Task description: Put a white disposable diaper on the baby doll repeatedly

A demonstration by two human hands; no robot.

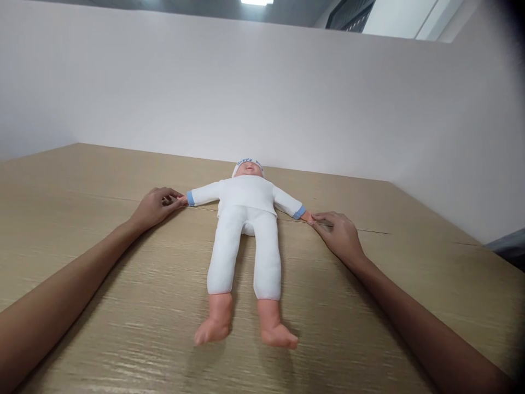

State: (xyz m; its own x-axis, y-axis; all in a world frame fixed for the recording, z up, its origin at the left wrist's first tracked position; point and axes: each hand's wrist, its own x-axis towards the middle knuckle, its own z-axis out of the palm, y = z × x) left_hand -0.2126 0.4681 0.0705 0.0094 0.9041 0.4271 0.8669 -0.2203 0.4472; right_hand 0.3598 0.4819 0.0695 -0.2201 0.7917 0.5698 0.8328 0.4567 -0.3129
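Note:
A baby doll (pixel 246 194) lies on its back on the wooden table, its head at the far side and its bare feet towards me. It wears a white top and trousers with blue cuffs, and a white cap with blue lettering. Its arms are spread out to both sides. My left hand (pixel 156 208) pinches the doll's hand on the left, just past the blue cuff. On the other side, the fingers of my right hand (pixel 338 232) are closed on the doll's other hand.
The light wooden table (pixel 135 328) reaches to a pale wall (pixel 262 93) at the back. Thin dark seams run across its top. A dark object (pixel 508 246), only partly in view, is beyond the table's right edge. A lit ceiling lamp (pixel 256 2) shows above the wall.

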